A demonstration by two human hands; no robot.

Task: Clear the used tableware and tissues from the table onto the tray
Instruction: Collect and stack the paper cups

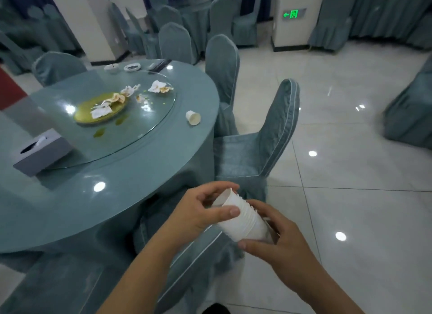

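Table edge [131, 197]: cup stack [243, 220] between hands [198, 212] [280, 241]

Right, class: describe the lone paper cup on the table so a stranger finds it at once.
On the round table, look right of the glass turntable. A white paper cup lies there on its side. It is alone, unlike the stack of cups the left hand and right hand hold.

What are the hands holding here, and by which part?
Both hold a cup stack: the left hand grips its open rim end, and the right hand wraps around its base end.
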